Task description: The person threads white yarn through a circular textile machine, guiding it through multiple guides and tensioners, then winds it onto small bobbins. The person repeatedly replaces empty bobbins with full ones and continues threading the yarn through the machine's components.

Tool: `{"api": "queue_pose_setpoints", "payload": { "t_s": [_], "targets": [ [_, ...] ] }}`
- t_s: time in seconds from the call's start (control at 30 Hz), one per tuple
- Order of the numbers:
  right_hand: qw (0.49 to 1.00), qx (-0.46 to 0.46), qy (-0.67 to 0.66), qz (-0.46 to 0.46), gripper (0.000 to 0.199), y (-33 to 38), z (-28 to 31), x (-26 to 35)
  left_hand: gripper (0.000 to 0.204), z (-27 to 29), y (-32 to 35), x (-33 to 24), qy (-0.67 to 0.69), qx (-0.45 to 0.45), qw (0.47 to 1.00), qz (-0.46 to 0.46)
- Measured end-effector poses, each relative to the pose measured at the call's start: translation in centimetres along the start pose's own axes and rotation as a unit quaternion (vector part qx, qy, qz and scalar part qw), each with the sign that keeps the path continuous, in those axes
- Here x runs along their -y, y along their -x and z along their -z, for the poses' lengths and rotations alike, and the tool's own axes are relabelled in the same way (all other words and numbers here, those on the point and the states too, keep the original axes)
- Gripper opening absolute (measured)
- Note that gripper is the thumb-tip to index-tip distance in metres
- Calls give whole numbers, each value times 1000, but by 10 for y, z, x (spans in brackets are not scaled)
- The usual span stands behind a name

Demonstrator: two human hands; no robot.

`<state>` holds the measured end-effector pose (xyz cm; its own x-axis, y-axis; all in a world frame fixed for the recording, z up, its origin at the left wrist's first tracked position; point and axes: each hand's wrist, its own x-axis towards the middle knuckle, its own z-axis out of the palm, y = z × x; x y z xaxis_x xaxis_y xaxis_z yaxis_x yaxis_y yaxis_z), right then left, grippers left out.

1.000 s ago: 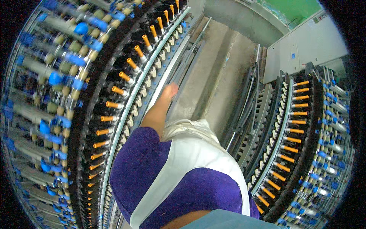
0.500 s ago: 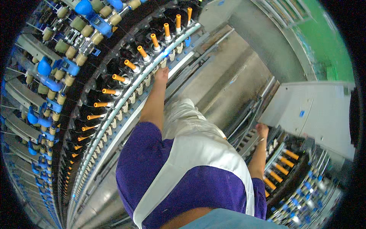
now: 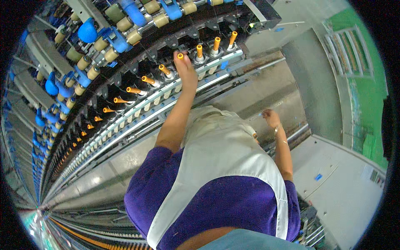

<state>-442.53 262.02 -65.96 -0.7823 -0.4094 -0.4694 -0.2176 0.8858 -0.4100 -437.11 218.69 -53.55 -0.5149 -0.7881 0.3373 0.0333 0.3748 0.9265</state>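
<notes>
My left hand [image 3: 187, 73] reaches over the rail of a spinning frame. Its fingers close around the top of an orange bobbin [image 3: 180, 56] standing in the spindle row. Just right of it is another upright orange bobbin [image 3: 199, 51], and to its left a further bobbin [image 3: 164, 69] leans outward in the view. My right hand [image 3: 271, 118] hangs apart from the machine, over the grey floor. The fingers of that hand are curled; whether they hold anything small is not clear.
Blue clamps and tan rollers [image 3: 161, 21] run above the spindles. A long pale rail [image 3: 166, 88] curves along the row's front. A white cabinet [image 3: 346, 166] stands at the right, and a metal rack [image 3: 350, 50] lies on green floor at the far right.
My left hand has moved up from below the rail to a bobbin top. My right hand has left the opposite machine and come forward over the floor. The view has turned.
</notes>
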Motion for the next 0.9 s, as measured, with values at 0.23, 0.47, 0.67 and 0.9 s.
{"api": "queue_pose_setpoints", "payload": {
  "t_s": [0.23,0.47,0.67,0.9],
  "targets": [
    [826,-118,-113,539,30,-74,112,261,24,21,-56,-97,132,-20,985,-108],
    [691,407,-357,480,37,-31,193,365,39,11,-27,-190,405,170,896,-63],
    [795,348,-181,463,22,-18,167,341,34,17,26,-152,618,-17,766,174],
    [581,-112,195,782,8,-12,135,332,33,28,99,-118,539,8,763,357]
  ]
}}
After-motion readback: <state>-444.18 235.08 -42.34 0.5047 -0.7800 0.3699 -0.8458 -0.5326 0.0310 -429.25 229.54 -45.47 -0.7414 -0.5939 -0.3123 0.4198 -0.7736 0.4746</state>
